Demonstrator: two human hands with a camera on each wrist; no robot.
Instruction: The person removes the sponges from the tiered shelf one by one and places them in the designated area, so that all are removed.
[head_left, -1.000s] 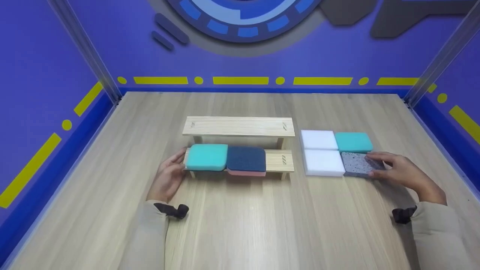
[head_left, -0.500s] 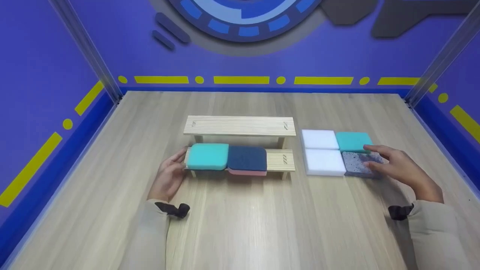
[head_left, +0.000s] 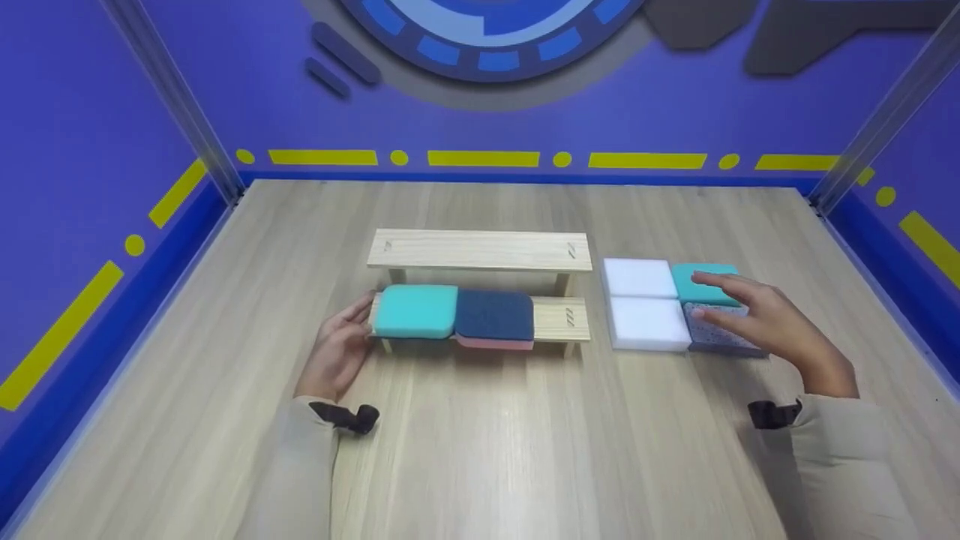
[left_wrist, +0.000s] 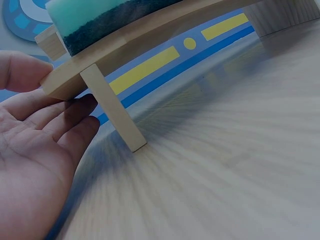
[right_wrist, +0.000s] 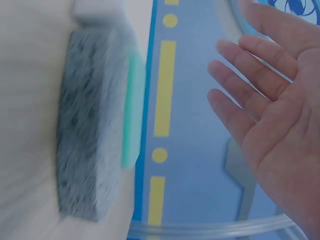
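My left hand (head_left: 339, 352) grips the left end of the lower plank (head_left: 561, 319) of a wooden stand, thumb on top and fingers beneath in the left wrist view. A turquoise sponge (head_left: 415, 310) with a dark underside lies on that plank. Touching it on the right is a sponge with a navy top (head_left: 495, 315) and pink underside. My right hand (head_left: 780, 330) hovers with spread fingers over a grey speckled block (head_left: 721, 339), holding nothing; the right wrist view shows it apart from the block. Behind the block, partly hidden by fingers, lies another turquoise sponge (head_left: 701, 294).
Two white sponge blocks (head_left: 648, 324) sit left of the grey block, one behind the other. Behind the lower plank stands the bare upper plank (head_left: 480, 250). Blue panels (head_left: 525, 124) with yellow marks bound the wooden table (head_left: 480, 442).
My right hand has let go of the grey block, risen and moved left over it. The left hand keeps its hold on the stand, and the sponges have not moved.
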